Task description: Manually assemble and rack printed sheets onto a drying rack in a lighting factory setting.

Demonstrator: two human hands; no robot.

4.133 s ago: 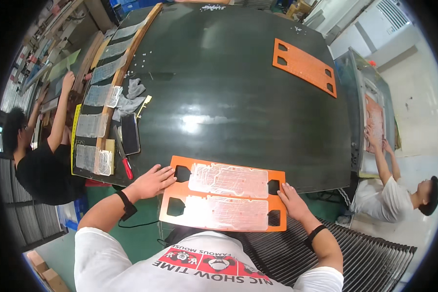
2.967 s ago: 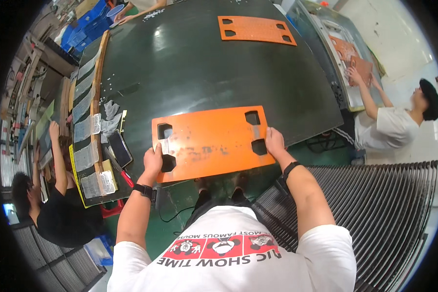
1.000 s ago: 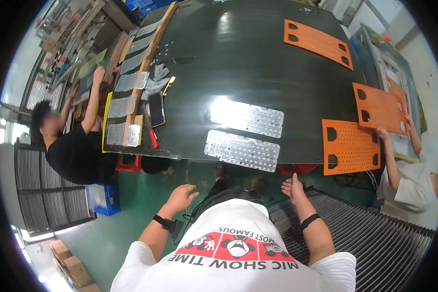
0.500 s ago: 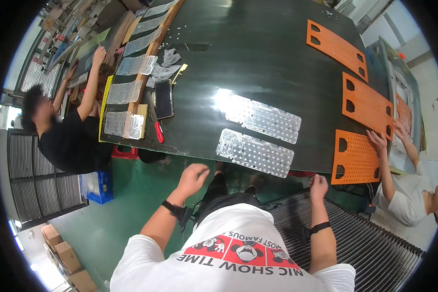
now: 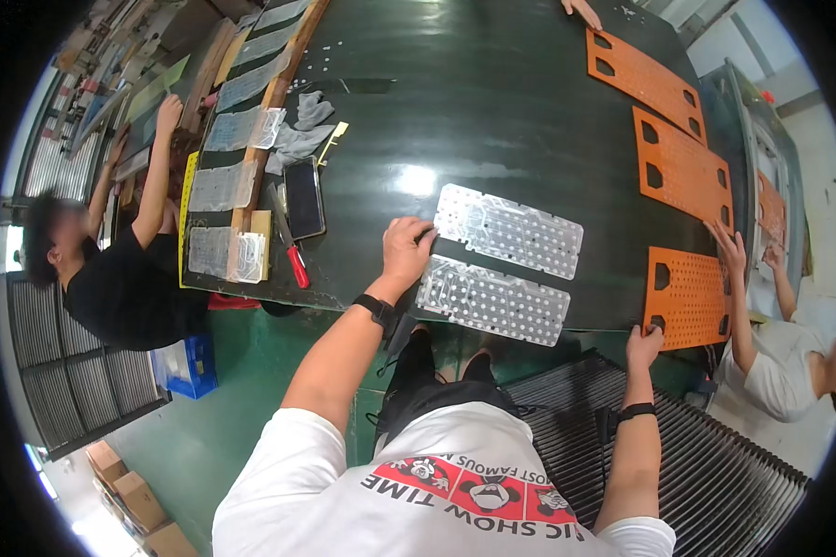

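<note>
I see my left hand (image 5: 407, 252) resting flat on the dark green table (image 5: 492, 121), fingers spread. The fingertips touch the left ends of two clear bumpy plastic sheets (image 5: 508, 230). It clamps nothing. The near sheet (image 5: 492, 299) lies by the table edge, and the far sheet sits just behind it. Both are long and thin, and their long way runs from left to right, tipping down a little at the right.

My right hand (image 5: 643, 343) is at the table edge. Its fingers curl on the near corner of an orange board with holes (image 5: 687, 295). I cannot tell how tight it holds.

So the clear sheets lie to the right of my left hand, between my two hands. The left hand is the nearer one.

A black phone (image 5: 304, 197) and a red-handled tool (image 5: 291, 252) lie to the left.
</note>
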